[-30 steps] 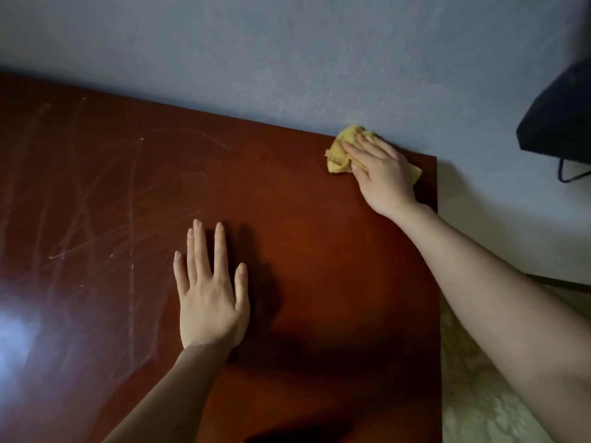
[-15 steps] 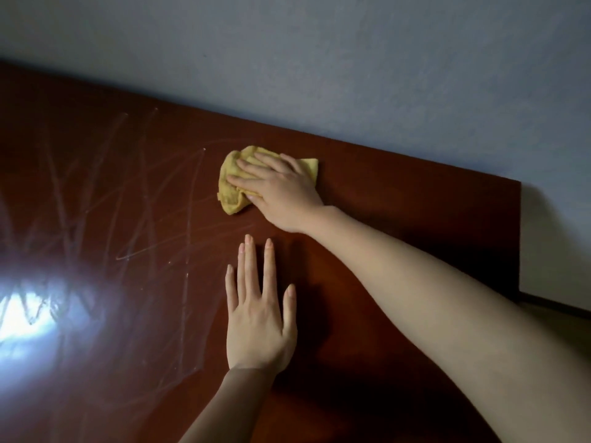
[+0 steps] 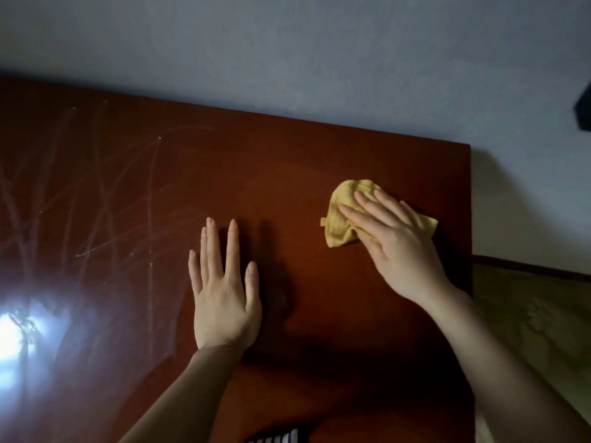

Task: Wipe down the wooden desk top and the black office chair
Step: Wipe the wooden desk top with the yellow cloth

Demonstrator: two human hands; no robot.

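Observation:
The dark red-brown wooden desk top [image 3: 287, 174] fills most of the view, with pale wipe streaks across its left half. My right hand [image 3: 396, 244] lies flat with straight fingers on a crumpled yellow cloth [image 3: 345, 215], pressing it onto the desk near the right edge. My left hand [image 3: 224, 298] rests flat, palm down, on the desk's middle, fingers straight and slightly spread, holding nothing. The black office chair is out of view, apart perhaps from a dark shape [image 3: 583, 113] at the far right.
A grey-blue wall [image 3: 287, 52] runs along the desk's back edge. The desk's right edge [image 3: 470, 219] drops to a pale patterned floor [image 3: 527, 314]. Bright light glares off the desk at the left [image 3: 16, 334]. Striped fabric [image 3: 275, 438] shows at the bottom edge.
My right hand has slid the yellow cloth from the desk's back middle to the right and nearer, close to the right edge. My left hand has stayed flat in place.

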